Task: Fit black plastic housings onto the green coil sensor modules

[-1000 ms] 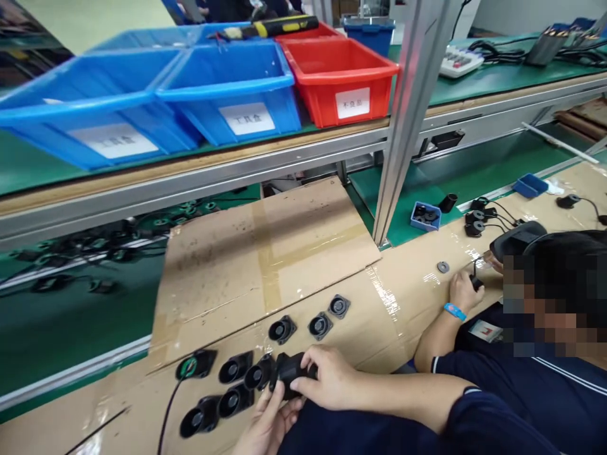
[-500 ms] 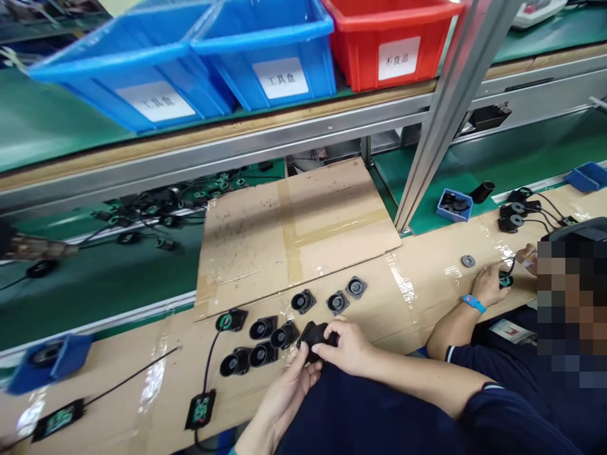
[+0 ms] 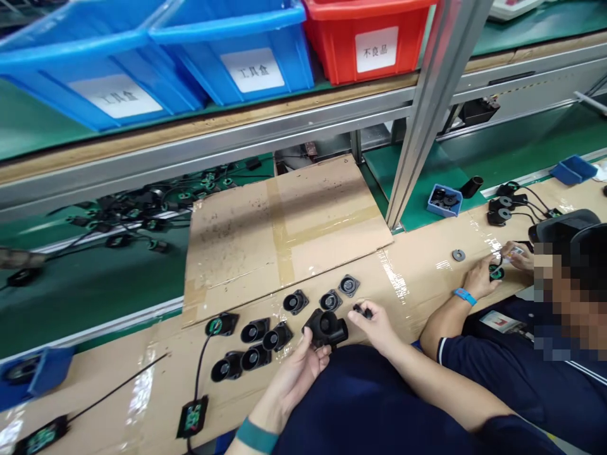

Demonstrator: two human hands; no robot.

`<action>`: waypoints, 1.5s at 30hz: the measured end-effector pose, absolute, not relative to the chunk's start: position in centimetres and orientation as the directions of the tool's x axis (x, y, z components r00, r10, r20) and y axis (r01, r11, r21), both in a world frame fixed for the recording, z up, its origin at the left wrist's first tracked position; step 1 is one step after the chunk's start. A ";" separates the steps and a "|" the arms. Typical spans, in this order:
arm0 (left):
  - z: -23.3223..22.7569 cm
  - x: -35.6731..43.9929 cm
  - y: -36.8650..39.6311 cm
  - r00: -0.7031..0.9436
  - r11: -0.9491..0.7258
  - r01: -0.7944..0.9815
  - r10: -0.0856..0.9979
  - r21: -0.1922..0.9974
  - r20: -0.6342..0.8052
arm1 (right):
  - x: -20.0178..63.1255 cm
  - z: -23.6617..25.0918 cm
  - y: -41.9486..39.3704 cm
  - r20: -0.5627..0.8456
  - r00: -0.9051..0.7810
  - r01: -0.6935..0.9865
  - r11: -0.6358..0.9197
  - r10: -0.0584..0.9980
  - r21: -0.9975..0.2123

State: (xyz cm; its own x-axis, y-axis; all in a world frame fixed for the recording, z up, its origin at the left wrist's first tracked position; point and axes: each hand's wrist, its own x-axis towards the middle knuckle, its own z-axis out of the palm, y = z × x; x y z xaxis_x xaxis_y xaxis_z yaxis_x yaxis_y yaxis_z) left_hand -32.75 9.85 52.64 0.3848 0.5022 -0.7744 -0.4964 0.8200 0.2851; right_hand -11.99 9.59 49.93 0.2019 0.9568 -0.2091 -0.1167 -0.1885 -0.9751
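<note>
Left hand (image 3: 308,366), one, green band (image 3: 257,436) at the wrist: curled beneath and around a black housing (image 3: 317,330), held in front of the body with a round opening in view. Right hand (image 3: 377,325), one, just beside it: thumb and fingers pinched on a small dark piece (image 3: 364,311), apart from the housing. Cardboard (image 3: 332,259), taped, covering the bench. Cable board (image 3: 192,417), one, lying left of the hands. Cups (image 3: 256,357), seven, black, flanged, loosely grouped beyond and left of the housing; near them a cabled part (image 3: 222,325), green inside. Co-worker's hand (image 3: 481,281), to the right, on another green-faced part (image 3: 496,272). Ring (image 3: 458,254), grey, flat, lying near that hand. Small bin (image 3: 444,200), blue, containing dark parts; beside it a black tube (image 3: 472,186). Above, on the shelf (image 3: 265,125): blue bins (image 3: 194,69), two, labelled; red bin (image 3: 332,47), one, labelled.
</note>
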 end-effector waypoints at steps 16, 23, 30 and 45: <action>44.3 -15.6 14.2 0.765 0.957 -0.261 0.283 0.123 -0.579 | -4.6 44.2 4.6 -0.053 0.503 0.333 -0.250 0.863 -0.909; 41.1 -20.6 13.4 0.711 0.950 -0.310 0.260 0.041 -0.653 | -6.0 43.0 4.6 0.180 0.455 0.579 -0.137 0.872 -0.804; 39.7 -23.9 13.2 0.552 0.933 -0.347 0.287 0.097 -0.783 | -8.6 42.5 6.1 0.010 0.284 0.391 -0.106 0.959 -0.914; 43.2 -32.6 8.9 0.244 0.916 -0.156 0.399 0.371 -0.884 | 3.6 52.3 19.4 -0.222 0.681 0.053 -0.350 0.697 -0.935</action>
